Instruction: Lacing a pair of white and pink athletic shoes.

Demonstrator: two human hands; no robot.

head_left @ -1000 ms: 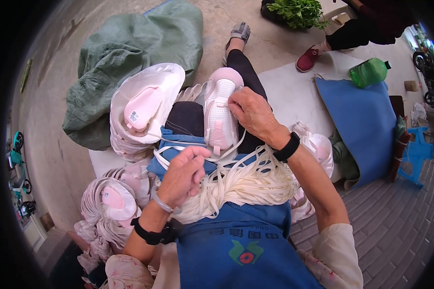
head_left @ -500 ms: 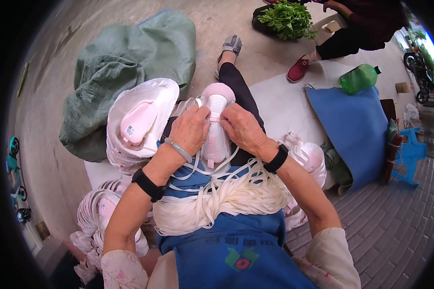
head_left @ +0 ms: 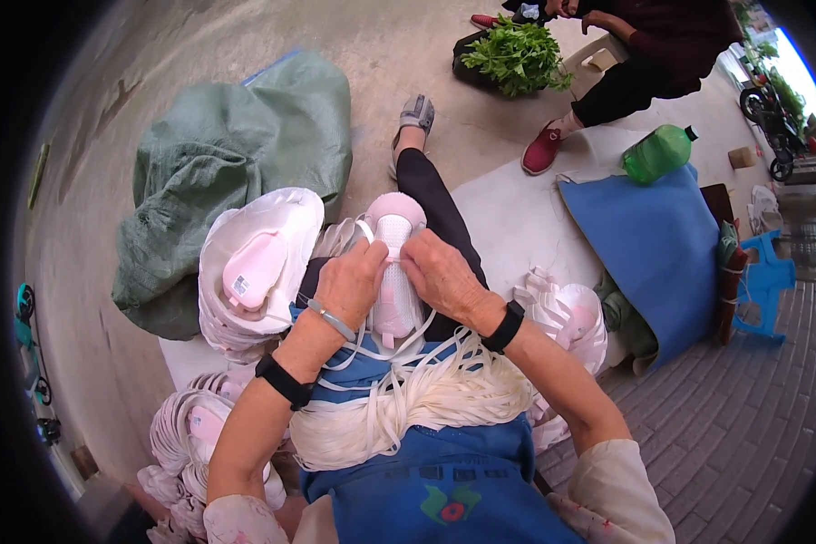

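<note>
A pink and white shoe upper [head_left: 393, 313] lies lengthwise over my lap, its rounded pink toe pointing away from me. My left hand [head_left: 347, 283] is closed at its left side, thumb and fingertips pinching a white shoelace near the middle of the upper. From the right, my right hand [head_left: 444, 277] pinches the lace at the same height, knuckles up. The fingertips partly hide the lace between them. Loose lace ends trail down toward a thick bundle of cream laces [head_left: 417, 408] spread across my blue apron [head_left: 426, 480].
Stacked shoe uppers [head_left: 254, 272] stand at my left, with more uppers [head_left: 195, 426] below and others [head_left: 576, 317] at my right. A green sack [head_left: 245, 145] lies beyond. Ahead right are a blue sheet [head_left: 648, 245], a green bottle [head_left: 659, 154], leafy greens [head_left: 519, 56] and a seated person [head_left: 671, 45].
Both hands have drawn slightly closer together over the upper, still pinching the lace. The whole view has shifted, so the surroundings sit a little lower and further left.
</note>
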